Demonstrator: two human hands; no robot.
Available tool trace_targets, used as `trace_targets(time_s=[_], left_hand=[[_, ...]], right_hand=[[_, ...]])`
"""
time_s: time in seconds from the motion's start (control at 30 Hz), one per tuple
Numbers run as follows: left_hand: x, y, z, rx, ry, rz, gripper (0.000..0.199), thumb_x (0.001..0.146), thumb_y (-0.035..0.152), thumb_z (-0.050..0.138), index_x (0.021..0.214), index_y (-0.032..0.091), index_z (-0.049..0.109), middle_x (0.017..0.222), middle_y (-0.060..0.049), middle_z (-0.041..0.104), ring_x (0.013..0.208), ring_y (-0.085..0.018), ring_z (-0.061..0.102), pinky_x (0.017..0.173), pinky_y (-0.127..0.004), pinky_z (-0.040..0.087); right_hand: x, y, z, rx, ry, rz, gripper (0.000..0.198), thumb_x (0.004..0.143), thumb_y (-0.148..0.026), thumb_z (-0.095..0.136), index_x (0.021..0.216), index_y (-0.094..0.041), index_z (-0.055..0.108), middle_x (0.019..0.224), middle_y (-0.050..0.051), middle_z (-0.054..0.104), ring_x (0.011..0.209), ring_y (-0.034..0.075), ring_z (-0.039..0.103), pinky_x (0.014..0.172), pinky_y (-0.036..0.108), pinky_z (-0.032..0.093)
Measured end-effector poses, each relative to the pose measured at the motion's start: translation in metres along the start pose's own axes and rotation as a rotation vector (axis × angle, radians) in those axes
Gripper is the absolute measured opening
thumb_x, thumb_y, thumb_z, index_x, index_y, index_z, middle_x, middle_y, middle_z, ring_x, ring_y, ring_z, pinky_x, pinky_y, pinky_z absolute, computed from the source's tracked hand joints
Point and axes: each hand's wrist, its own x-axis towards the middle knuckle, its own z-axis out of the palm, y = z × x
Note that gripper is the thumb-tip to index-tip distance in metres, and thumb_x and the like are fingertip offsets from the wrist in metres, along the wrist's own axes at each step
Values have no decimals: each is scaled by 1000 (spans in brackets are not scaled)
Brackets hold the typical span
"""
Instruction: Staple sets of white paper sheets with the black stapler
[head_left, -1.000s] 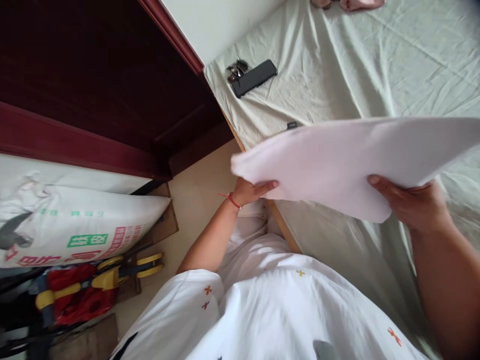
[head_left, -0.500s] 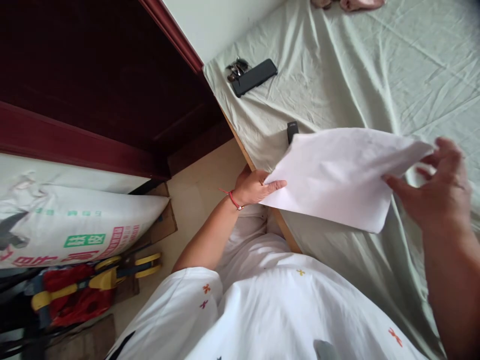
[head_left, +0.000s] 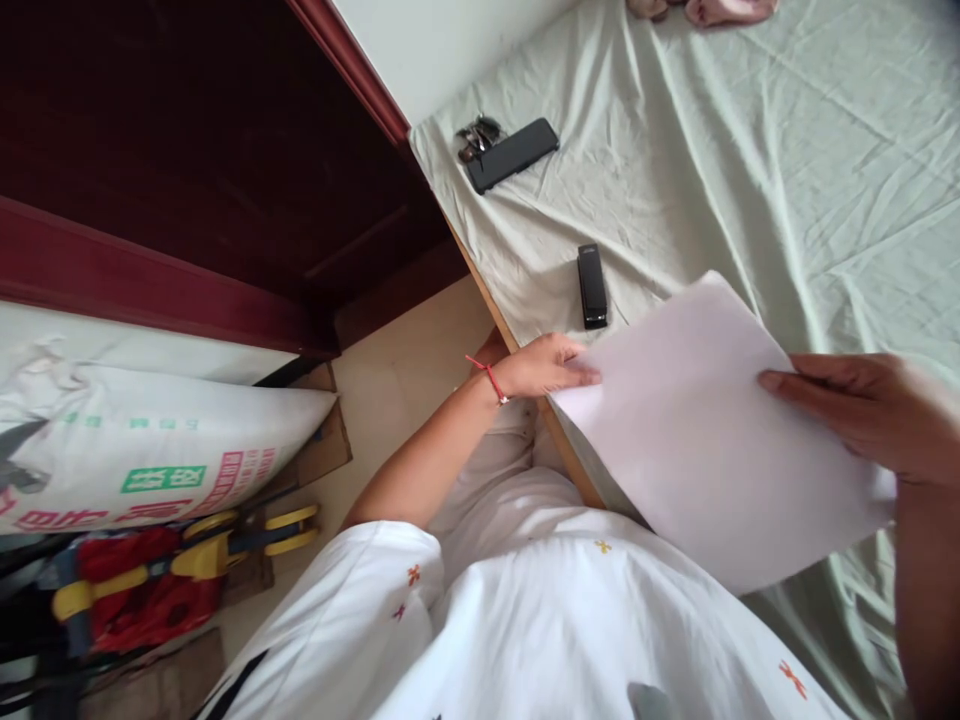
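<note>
White paper (head_left: pixel 720 440) is held up between both hands over the bed's edge, with its face tilted toward me. My left hand (head_left: pixel 547 366) pinches its left corner, thumb on top. At the upper right side, my right hand (head_left: pixel 862 405) grips the paper with the thumb in front and the other fingers partly hidden. Whether this is one sheet or several, I cannot tell. A black stapler (head_left: pixel 592 286) lies on the green sheet just beyond my left hand.
A black phone-like case (head_left: pixel 517 155) and a bunch of keys (head_left: pixel 478 138) lie near the corner of the pale green bedsheet (head_left: pixel 847 180). Dark red furniture (head_left: pixel 187 150) stands on the left. Below it are a white printed sack (head_left: pixel 165 440) and a yellow-and-red folded item (head_left: pixel 150 590).
The paper has turned and come down toward me, uncovering the stapler. My right hand has moved lower and closed on the paper's side. My left hand has shifted slightly right.
</note>
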Motion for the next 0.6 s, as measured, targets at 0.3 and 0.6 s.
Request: trace_targets(time_s=[0.3, 0.6], left_hand=[[13, -8, 9, -172, 507, -198, 27, 81, 1, 66, 99, 18, 55, 58, 9, 58, 41, -4, 45, 46, -19, 29], [40, -20, 6, -85, 751, -161, 25, 83, 8, 67, 98, 21, 51, 63, 9, 57, 41, -6, 48, 45, -23, 31]], right_hand=[[11, 6, 15, 416, -96, 329, 42, 54, -51, 94, 85, -25, 81, 75, 9, 80, 58, 32, 75, 44, 38, 59], [8, 0, 25, 426, 20, 230, 36, 60, -47, 92, 83, -21, 82, 77, 11, 81, 54, 28, 73, 41, 35, 57]])
